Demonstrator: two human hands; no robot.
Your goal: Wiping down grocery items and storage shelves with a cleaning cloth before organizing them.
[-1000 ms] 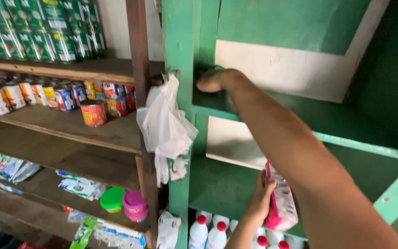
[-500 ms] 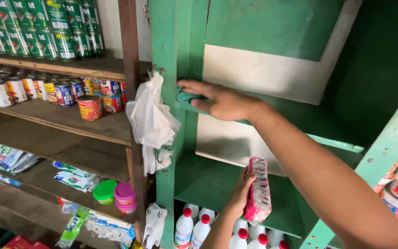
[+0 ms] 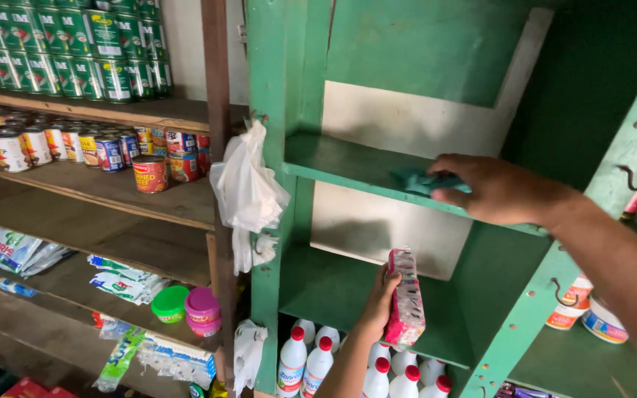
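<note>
My right hand (image 3: 497, 189) presses a teal cloth (image 3: 423, 180) flat on the upper green shelf board (image 3: 337, 165) of a green wooden rack. Lower down, my left hand (image 3: 379, 301) grips a pink and white packet (image 3: 405, 298) and holds it upright above the lower green shelf (image 3: 317, 286). Both forearms reach in from the lower right.
White plastic bags (image 3: 246, 193) hang on the green post. White bottles with red caps (image 3: 317, 362) stand below. At left, wooden shelves carry rows of cans (image 3: 97, 147), sachets (image 3: 123, 284) and small round tubs (image 3: 186, 304). Metal hooks (image 3: 632, 179) and tubs (image 3: 587, 317) are at right.
My right hand has slid the cloth from the left end of the upper shelf toward the right. The left hand keeps the packet in about the same place.
</note>
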